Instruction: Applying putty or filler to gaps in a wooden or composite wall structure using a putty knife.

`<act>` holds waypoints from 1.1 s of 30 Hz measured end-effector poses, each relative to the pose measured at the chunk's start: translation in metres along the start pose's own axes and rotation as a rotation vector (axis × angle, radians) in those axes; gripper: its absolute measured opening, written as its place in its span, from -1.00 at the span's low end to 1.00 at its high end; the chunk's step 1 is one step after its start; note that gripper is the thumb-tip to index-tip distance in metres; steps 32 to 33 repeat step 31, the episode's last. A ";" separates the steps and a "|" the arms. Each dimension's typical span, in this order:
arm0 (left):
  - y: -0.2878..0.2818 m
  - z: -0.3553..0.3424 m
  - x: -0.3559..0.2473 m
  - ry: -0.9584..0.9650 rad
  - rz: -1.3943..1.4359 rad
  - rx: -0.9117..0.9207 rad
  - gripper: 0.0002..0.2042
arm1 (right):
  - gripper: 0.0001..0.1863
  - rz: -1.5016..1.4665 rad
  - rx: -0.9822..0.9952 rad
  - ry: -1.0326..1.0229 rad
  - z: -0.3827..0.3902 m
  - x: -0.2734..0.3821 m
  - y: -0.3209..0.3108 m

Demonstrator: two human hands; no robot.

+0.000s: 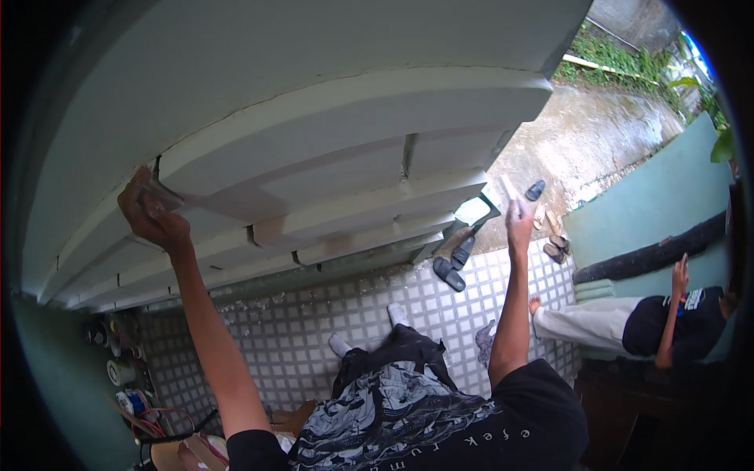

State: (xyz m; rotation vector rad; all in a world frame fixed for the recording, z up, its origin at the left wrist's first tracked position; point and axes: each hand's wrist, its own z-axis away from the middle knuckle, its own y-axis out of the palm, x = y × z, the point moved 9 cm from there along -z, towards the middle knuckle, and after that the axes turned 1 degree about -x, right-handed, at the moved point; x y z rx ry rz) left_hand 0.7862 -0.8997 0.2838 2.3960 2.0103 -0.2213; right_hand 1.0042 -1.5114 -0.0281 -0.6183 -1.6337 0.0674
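My left hand (pixel 157 216) is raised to the pale stepped wall moulding (pixel 330 118), its fingers curled at the edge of a ledge beside a dark gap. A small flat greyish thing shows at the palm, too unclear to name. Out to the right, my right hand (pixel 519 229) is closed round a pale, flat, narrow piece (pixel 509 188) that points up and away from the wall's end. Its exact kind cannot be made out. Several notches and cracks break the moulding's ledges.
White crumbs lie on the tiled floor (pixel 290 314) along the wall. Dark slippers (pixel 449 275) and other footwear sit near the doorway. At the right another person (pixel 667 322) stands with a hand raised. Cans and paint tubs (pixel 122 372) line the lower left wall.
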 end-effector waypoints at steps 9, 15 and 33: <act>0.003 0.002 0.007 0.008 0.038 -0.002 -0.52 | -0.75 0.414 0.683 -0.157 0.080 -0.063 0.112; 0.000 0.004 0.007 0.049 0.122 -0.005 -0.63 | -0.68 -0.067 1.129 -0.044 0.127 0.139 0.113; -0.004 0.007 0.014 0.044 -0.051 0.034 -0.65 | -0.72 -0.432 0.139 -0.679 0.120 0.344 0.090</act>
